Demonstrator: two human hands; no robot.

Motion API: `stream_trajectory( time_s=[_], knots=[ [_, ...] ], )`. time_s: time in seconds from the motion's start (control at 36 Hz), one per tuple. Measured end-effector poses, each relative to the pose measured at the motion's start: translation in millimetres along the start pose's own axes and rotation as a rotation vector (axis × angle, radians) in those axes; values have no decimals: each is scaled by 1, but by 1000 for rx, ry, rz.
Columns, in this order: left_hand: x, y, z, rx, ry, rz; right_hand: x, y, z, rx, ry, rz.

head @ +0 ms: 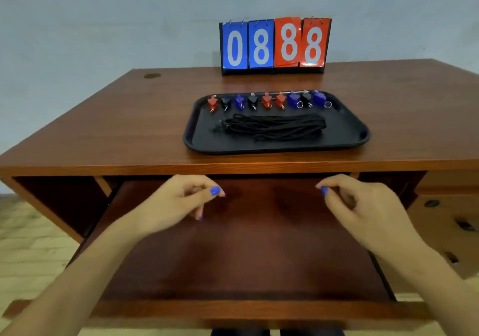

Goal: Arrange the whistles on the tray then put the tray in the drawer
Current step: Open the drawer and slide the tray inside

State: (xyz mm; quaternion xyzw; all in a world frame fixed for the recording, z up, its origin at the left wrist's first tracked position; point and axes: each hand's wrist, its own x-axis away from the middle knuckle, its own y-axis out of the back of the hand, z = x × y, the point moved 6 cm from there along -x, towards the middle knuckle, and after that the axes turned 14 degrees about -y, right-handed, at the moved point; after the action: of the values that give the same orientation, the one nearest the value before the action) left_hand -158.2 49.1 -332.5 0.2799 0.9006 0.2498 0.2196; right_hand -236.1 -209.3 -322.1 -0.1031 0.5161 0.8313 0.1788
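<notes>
A black tray (344, 136) lies on the wooden desk top (129, 128). Along its far edge stands a row of several whistles (267, 100) in red, black and blue. A bundle of black lanyard cords (274, 127) lies in the tray's middle. Below the desk's front edge the wide flat drawer (246, 252) is pulled out, with nothing lying in it. My left hand (176, 203) and my right hand (363, 206) hover above the drawer's back part, fingers loosely curled, holding nothing, well short of the tray.
A flip scoreboard (276, 45) showing 0 8 8 8 stands at the desk's back against the wall. A side unit with small drawers (445, 219) is at the right. A cable hole (152, 76) marks the desk's far left. Tiled floor lies to the left.
</notes>
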Motion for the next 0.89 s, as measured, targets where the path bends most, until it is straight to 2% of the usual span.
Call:
stream_trajectory(
  time_s=[0.08, 0.17, 0.22, 0.28, 0.36, 0.44, 0.53, 0.58, 0.61, 0.67, 0.75, 0.89],
  knots=[
    [-16, 29, -6, -24, -127, -286, -18, 15, 0, 47, -5, -74],
    [-30, 54, -4, -188, -193, -521, -36, 21, -1, 60, -30, -138],
    [-41, 64, 2, -357, -167, -612, -51, 22, -5, 27, -42, -159],
    [-50, 69, 16, -355, -51, -689, -70, 21, -12, -19, -55, -172],
    [-63, 74, 36, -238, 154, -675, -102, 20, -28, -55, -102, -174],
    [-79, 74, 43, -15, 215, -610, -131, 18, -49, -137, -234, -160],
    [-84, 75, 47, 94, 241, -587, -150, 9, -71, -446, -491, -87],
    [-84, 76, 50, 57, 242, -542, -159, 2, -82, -678, -660, -13],
    [-84, 75, 50, 9, 233, -506, -163, 0, -84, -710, -693, 13],
    [-85, 72, 50, -108, 202, -441, -167, -1, -81, -631, -697, 40],
    [-85, 71, 47, -183, 166, -440, -161, -2, -70, -315, -587, 29],
    [-82, 69, 43, -234, 187, -451, -154, -4, -67, -143, -580, 111]
  ],
)
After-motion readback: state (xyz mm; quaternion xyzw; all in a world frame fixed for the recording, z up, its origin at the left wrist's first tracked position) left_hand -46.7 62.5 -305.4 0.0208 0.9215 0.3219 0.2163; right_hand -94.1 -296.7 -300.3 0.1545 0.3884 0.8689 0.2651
